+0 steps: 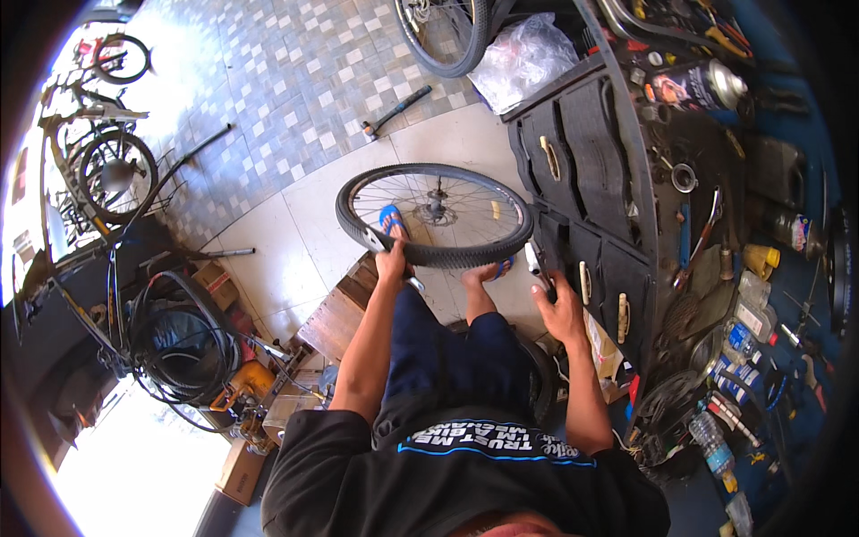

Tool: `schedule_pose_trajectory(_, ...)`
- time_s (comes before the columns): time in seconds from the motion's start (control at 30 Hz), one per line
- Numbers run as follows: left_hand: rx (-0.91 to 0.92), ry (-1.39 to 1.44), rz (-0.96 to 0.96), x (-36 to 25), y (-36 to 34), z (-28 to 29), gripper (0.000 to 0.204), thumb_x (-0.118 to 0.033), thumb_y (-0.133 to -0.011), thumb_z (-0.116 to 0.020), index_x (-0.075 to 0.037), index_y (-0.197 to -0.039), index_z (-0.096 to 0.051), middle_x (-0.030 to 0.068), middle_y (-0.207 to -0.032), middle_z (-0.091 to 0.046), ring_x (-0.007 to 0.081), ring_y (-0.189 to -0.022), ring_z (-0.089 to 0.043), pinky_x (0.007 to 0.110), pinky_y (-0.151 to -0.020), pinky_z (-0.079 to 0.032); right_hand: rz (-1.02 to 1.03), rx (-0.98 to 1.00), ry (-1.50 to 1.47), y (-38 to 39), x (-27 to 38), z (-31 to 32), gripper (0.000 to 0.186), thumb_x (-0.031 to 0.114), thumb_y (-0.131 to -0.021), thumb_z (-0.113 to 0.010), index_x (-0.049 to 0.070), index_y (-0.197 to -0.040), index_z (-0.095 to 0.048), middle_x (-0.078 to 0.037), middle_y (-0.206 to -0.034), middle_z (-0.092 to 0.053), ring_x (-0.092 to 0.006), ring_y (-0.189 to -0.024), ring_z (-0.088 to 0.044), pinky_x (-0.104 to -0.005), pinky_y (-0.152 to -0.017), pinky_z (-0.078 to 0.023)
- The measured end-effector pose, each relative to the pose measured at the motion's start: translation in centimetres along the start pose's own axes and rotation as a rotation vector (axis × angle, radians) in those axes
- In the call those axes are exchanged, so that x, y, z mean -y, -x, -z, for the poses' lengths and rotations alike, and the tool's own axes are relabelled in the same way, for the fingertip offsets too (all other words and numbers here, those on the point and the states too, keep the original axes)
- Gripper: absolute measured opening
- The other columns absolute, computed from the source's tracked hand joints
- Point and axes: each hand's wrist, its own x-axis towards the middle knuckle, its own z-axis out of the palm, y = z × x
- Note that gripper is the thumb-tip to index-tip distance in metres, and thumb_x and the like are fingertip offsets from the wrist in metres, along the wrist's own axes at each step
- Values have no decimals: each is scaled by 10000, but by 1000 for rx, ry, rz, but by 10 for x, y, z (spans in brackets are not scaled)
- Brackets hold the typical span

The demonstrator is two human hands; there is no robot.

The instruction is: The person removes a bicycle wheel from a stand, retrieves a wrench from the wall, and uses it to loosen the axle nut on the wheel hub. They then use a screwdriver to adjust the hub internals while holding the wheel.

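A bicycle wheel (pixel 477 255) with a black tyre and a disc rotor lies tilted at waist-to-floor height before me. My left hand (pixel 391 259) is closed at its near left edge, gripping the tyre along with a narrow silver object (pixel 412 284) that is partly hidden by my fingers. My right hand (pixel 557 304) is wrapped round a silver-and-black hand tool (pixel 537 262) just right of the wheel, beside the black drawer cabinet (pixel 591 161). My feet in blue sandals show beneath and through the wheel.
Parked bicycles (pixel 116 170), hanging tubes (pixel 188 358) and a wooden crate (pixel 324 327) are at left. A loose metal bar (pixel 403 112) lies on the floor ahead, near another wheel (pixel 470 45) and a plastic bag (pixel 519 63). The right-hand bench (pixel 680 224) holds tools, bottles and cans.
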Motion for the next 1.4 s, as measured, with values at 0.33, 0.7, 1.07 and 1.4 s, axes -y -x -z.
schedule_pose_trajectory(0.33,544,142,370,-2,9,64,346,-323,-1102,-498,15,-1157,-551,233,-1013,-764,153,-498,-502,346,-454,-466,-125,-12,-27,-84,38,-73,458,396,-996,-652,12,-1244,-618,-180,-1149,-690,-341,-1098,-654,-429,-973,-483)
schedule_pose_trajectory(0.7,461,-1071,-715,-155,-103,60,469,-511,-1032,-532,-64,-1169,-567,266,-876,-710,469,-832,-690,553,-696,-531,-452,185,-372,-216,32,-112,536,491,-1080,-520,84,-1429,-505,-4,-673,-537,-93,-530,-512,-276,-479,-416)
schedule_pose_trajectory(1.07,741,-1136,-605,-30,-255,-24,425,-309,-1027,-579,-56,-1366,-612,242,-1145,-685,432,-1073,-658,518,-909,-529,-418,147,-235,-275,-50,-114,436,461,-1076,-550,34,-1035,-624,-19,-603,-542,-111,-525,-606,-272,-493,-453)
schedule_pose_trajectory(1.4,606,-1103,-557,-17,-239,-42,441,-358,-1028,-590,-258,-1457,-589,207,-1164,-673,416,-1022,-687,491,-853,-561,-271,420,58,-380,-85,-218,346,351,-901,-769,16,-986,-755,-143,-819,-732,-254,-801,-711,-386,-758,-524)
